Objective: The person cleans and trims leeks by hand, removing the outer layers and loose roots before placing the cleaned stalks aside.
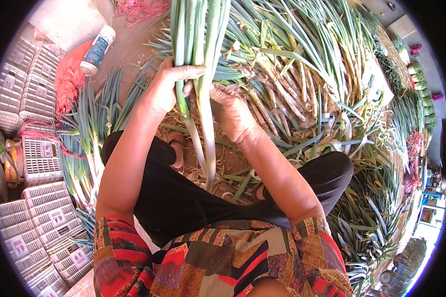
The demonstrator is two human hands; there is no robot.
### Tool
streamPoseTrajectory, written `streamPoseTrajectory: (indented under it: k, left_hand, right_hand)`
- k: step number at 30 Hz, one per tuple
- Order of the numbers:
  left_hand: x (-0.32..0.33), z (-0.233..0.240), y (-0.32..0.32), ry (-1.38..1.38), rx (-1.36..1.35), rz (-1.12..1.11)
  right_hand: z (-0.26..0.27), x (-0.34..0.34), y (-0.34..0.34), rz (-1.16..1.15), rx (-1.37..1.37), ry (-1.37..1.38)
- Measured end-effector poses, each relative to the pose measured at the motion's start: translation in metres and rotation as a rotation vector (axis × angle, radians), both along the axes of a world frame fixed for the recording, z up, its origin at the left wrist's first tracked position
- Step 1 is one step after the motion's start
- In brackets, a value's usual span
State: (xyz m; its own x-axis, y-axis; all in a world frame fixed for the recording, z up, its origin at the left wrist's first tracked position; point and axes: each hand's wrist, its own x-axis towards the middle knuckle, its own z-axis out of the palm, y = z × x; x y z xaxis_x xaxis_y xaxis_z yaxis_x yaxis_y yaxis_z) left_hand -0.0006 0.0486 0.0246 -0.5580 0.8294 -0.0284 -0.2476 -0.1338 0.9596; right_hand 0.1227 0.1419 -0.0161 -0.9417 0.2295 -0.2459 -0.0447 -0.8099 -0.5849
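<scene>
Two long green onions [208, 122] with clean white stems hang in front of me, their green leaves rising past the top of the view. My left hand [169, 83] is closed around the leaves, its thumb lying across them. My right hand [228, 107] is at the right side of the same stalks, just below the leaf fork; its fingertips are partly hidden, so its hold is unclear. Beyond it lies a big heap of unpeeled green onions [282, 85] with brown, dirty stems. To the left, green onions with white stems [93, 148] are stacked.
White plastic crates [44, 222] stand stacked at the left. A plastic bottle [97, 50] rests by a red bag [70, 74]. Pink twine [141, 11] lies at the top. Stripped leaves [364, 222] pile up at the right, and peelings litter the ground between my feet.
</scene>
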Motion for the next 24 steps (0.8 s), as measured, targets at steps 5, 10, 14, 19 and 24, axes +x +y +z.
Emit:
streamPoseTrajectory:
  k: [5, 10, 14, 19, 24]
  left_hand:
    - [0.0, -0.004, -0.006, -0.197, 0.084, -0.053]
    - [0.009, 0.002, -0.007, -0.115, 0.044, -0.008]
    - [0.005, 0.01, -0.002, -0.07, -0.011, 0.11]
    - [0.002, 0.001, -0.001, 0.022, -0.082, 0.187]
    - [-0.004, -0.006, 0.006, -0.043, -0.102, 0.324]
  right_hand:
    - [-0.012, 0.006, 0.008, 0.188, -0.035, -0.024]
    - [-0.017, 0.015, 0.009, 0.455, 0.446, -0.369]
    - [-0.117, 0.055, 0.029, 0.705, 1.049, -0.474]
    - [-0.122, 0.075, 0.046, 0.71, 1.716, -0.729]
    - [-0.025, 0.044, 0.028, 0.093, 1.044, -0.211]
